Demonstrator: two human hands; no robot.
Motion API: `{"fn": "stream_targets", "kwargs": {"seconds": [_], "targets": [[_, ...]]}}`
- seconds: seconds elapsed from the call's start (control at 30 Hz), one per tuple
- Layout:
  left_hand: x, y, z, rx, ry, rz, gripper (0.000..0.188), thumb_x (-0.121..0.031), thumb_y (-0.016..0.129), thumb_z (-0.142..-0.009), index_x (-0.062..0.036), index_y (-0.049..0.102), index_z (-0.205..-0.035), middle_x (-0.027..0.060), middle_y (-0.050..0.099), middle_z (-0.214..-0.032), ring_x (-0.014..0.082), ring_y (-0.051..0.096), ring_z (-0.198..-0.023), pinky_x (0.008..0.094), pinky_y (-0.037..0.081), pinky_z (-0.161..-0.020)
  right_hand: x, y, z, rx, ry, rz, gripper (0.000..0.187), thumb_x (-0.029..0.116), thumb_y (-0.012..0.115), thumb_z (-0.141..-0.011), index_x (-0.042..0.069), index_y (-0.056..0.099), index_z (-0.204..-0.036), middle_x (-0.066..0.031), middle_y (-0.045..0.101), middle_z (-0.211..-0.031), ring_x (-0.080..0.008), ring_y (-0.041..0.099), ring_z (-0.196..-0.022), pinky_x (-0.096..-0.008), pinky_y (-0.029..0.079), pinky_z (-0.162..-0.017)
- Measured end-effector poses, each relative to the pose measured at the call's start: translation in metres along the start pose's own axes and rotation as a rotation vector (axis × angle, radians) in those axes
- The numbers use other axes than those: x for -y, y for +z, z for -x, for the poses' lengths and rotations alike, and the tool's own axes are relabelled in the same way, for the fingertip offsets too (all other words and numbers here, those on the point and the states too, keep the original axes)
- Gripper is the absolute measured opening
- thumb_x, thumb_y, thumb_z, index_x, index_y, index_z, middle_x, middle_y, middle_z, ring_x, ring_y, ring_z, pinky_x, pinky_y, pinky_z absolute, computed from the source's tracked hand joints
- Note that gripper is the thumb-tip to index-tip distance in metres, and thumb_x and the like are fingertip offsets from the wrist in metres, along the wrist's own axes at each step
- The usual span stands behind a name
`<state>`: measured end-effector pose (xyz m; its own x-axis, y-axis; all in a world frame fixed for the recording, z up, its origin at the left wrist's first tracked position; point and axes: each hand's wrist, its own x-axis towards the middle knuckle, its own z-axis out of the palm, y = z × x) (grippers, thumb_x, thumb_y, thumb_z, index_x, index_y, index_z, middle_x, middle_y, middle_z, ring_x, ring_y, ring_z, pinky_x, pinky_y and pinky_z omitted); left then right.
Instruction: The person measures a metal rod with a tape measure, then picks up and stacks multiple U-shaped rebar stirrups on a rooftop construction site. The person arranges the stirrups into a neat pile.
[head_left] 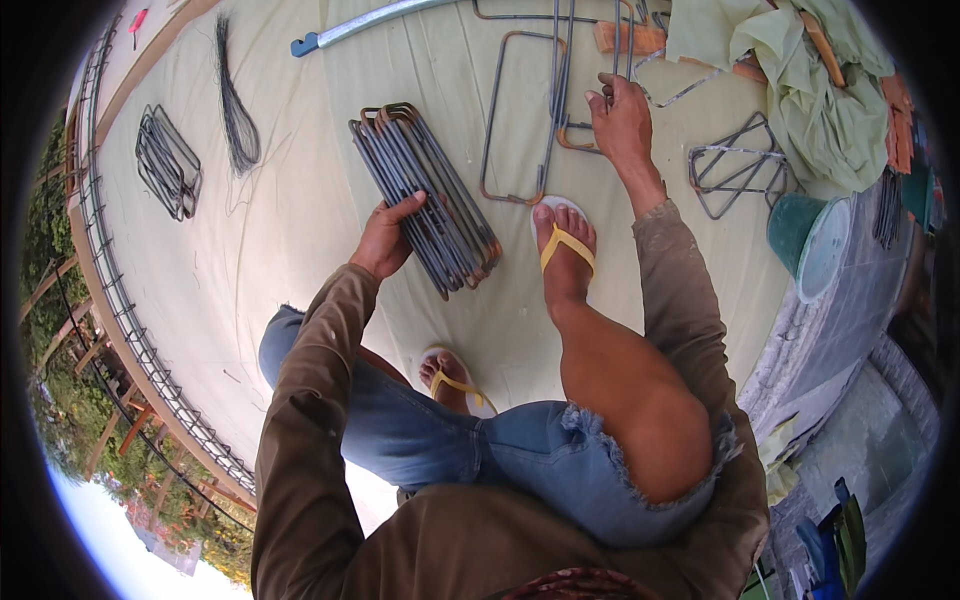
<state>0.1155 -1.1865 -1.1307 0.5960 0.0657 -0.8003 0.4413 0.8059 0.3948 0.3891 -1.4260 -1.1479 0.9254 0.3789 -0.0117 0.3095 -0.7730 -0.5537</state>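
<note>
My left hand (392, 232) grips the side of a stack of rectangular rebar stirrups (425, 190), thumb on top and fingers under the edge. The stack stands tilted in front of me, its bars grey with rusty bends. Further off to the right, my right hand (622, 115) is closed around the near part of a rebar stirrup (619, 45); its fingertips are partly hidden. Beside that hand, several loose stirrups (500, 95) overlap on the pale sheet, one with its near end by my right foot.
Bent stirrups (170, 165) and a bundle of thin tie wire (235, 110) lie at left. A metal bar (375, 22) with a blue end crosses the far side. At right are more bent bars (740, 168), a green bucket (797, 235) and crumpled sheeting (825, 110). A rebar cage (125, 310) runs along the left edge.
</note>
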Motion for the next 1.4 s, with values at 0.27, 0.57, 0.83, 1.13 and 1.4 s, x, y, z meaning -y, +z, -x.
{"fn": "stream_targets", "kwargs": {"seconds": [0.27, 0.57, 0.83, 1.13, 1.4], "targets": [[-0.002, 0.004, 0.002, -0.019, 0.006, 0.010, 0.028, -0.015, 0.064, -0.096, 0.0000, 0.058, -0.118, 0.0132, 0.070, -0.110, 0.0256, 0.069, -0.100, 0.0429, 0.054, -0.092, 0.036, 0.023, 0.066, 0.617, 0.085, 0.235, 0.040, 0.035, 0.069, -0.089, -0.005, 0.065, -0.096, -0.0255, 0.069, -0.084, -0.0436, 0.068, -0.081, -0.0494, 0.054, -0.070], [-0.003, 0.004, 0.003, -0.006, -0.012, -0.027, 0.033, -0.018, 0.061, -0.096, -0.0010, 0.052, -0.123, 0.0135, 0.066, -0.115, 0.0281, 0.065, -0.106, 0.0440, 0.052, -0.094, 0.031, 0.016, 0.078, 0.476, 0.600, -0.881, 0.029, 0.021, 0.064, -0.094, -0.006, 0.057, -0.102, -0.0198, 0.065, -0.094, -0.0281, 0.070, -0.072, -0.0385, 0.058, -0.059], [-0.002, 0.008, 0.002, -0.056, 0.009, -0.043, 0.029, -0.014, 0.065, -0.095, 0.0018, 0.058, -0.118, 0.0136, 0.070, -0.109, 0.0257, 0.069, -0.098, 0.0417, 0.055, -0.091, 0.031, -0.064, 0.032, 0.450, 0.640, -1.242, 0.020, 0.023, 0.064, -0.096, 0.005, 0.055, -0.099, -0.0066, 0.059, -0.087, -0.0193, 0.065, -0.060, -0.0288, 0.051, -0.048], [-0.002, 0.007, 0.006, -0.089, 0.018, -0.144, 0.034, -0.024, 0.066, -0.095, -0.0036, 0.055, -0.120, 0.0079, 0.066, -0.105, 0.0219, 0.066, -0.094, 0.0408, 0.053, -0.089, 0.004, -0.030, 0.063, 0.328, 0.614, -0.649, 0.037, 0.027, 0.064, -0.096, -0.001, 0.056, -0.119, -0.0029, 0.057, -0.079, -0.0102, 0.056, -0.056, -0.0263, 0.047, -0.047], [-0.004, 0.009, 0.009, -0.137, 0.032, -0.041, 0.030, -0.018, 0.071, -0.092, -0.0012, 0.059, -0.113, 0.0093, 0.069, -0.098, 0.0209, 0.068, -0.089, 0.0391, 0.056, -0.083, -0.009, -0.007, 0.073, 0.334, 0.629, -0.697, 0.027, 0.026, 0.064, -0.096, 0.000, 0.063, -0.103, 0.0001, 0.054, -0.076, -0.0076, 0.048, -0.056, -0.0247, 0.044, -0.048]]}}
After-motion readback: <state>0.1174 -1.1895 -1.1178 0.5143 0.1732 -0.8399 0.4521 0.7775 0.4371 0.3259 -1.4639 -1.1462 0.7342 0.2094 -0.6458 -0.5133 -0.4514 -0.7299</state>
